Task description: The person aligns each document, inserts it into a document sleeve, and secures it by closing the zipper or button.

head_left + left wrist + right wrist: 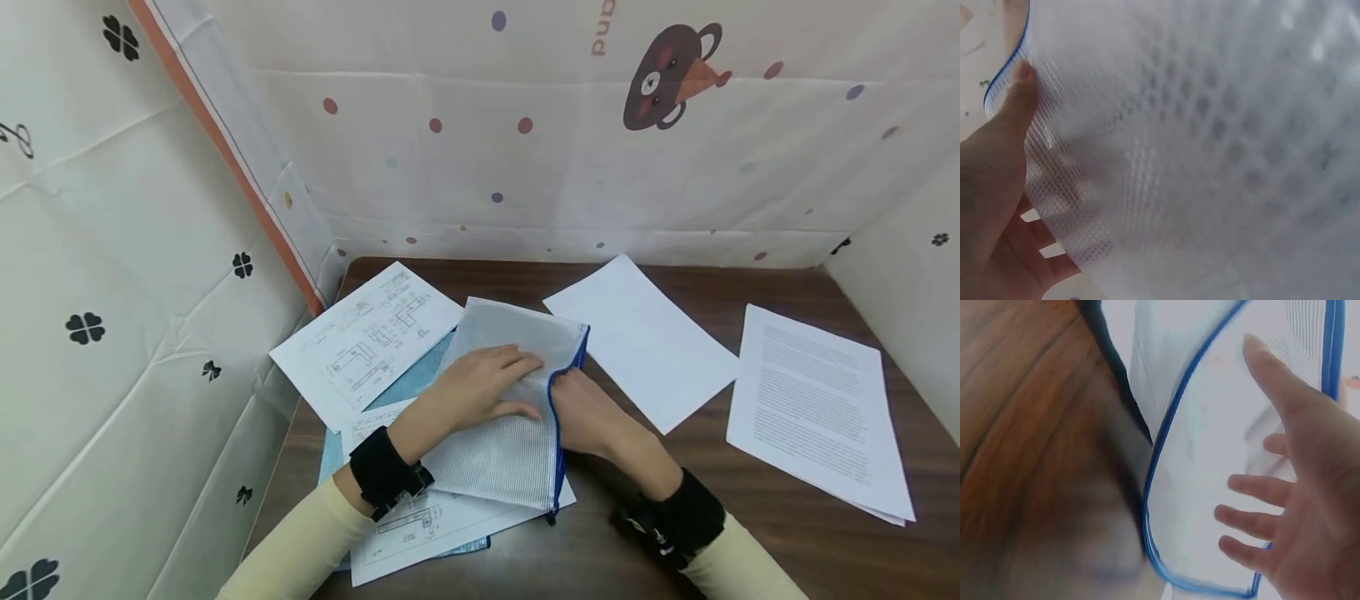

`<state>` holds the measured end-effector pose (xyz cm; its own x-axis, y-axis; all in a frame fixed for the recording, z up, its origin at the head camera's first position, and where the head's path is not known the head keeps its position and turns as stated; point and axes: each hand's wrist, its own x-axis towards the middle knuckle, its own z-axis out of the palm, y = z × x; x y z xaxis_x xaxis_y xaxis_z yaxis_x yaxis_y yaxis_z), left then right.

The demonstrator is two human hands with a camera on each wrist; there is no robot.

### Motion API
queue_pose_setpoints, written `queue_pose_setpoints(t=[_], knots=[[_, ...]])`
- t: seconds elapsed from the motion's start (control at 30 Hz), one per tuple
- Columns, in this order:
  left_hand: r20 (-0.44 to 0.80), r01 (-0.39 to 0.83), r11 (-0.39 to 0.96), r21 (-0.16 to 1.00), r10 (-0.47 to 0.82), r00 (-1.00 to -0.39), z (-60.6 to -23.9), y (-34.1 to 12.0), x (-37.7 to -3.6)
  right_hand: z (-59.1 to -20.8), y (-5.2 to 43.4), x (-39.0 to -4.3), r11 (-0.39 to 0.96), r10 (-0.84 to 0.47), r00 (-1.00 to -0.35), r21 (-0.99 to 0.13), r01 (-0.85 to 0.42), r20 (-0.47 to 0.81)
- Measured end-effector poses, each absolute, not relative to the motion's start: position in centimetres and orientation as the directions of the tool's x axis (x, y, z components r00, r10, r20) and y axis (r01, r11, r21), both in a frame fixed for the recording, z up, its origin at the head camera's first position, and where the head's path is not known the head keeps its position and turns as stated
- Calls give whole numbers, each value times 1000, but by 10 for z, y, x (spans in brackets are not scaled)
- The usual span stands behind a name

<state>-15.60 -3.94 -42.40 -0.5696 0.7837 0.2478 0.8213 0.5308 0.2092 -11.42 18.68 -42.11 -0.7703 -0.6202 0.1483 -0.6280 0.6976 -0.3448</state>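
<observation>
A white mesh pouch (502,450) with a blue zipper edge (557,433) lies on papers at the middle of the brown table (750,542). My left hand (480,387) lies on top of it and lifts its upper layer. In the left wrist view the thumb (1019,81) sits on the mesh (1210,156) with the fingers behind it, pinching that layer. My right hand (588,412) reaches into the pouch's open right side. In the right wrist view its fingers (1254,487) are spread and relaxed inside the blue-edged opening (1166,425), holding nothing.
A sheet with technical drawings (367,342) lies at the back left, another (420,525) under the pouch, over a teal folder (405,383). A blank sheet (645,342) and printed text pages (817,408) lie to the right. Patterned cloth walls (150,292) close in three sides.
</observation>
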Motion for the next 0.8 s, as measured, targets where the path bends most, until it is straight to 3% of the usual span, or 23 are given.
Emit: queue_pose_setpoints(t=[0.13,0.3,0.43,0.8], knots=[[283,795,560,233,743,-606,-416,-50,-157,-426,197,-115,726,-655,-749,-191,-661,100],[252,748,608,265,705,-663,-407,-62,-156,-452,207,-118,752,-640,-768,-220,-622,-18],[258,744,605,284,699,-667,-401,-64,-153,-456,212,-116,767,-629,-774,-214,-605,-65],[284,746,623,235,690,-665,-397,-63,-148,-454,213,-119,737,-654,-756,-248,-629,-25]])
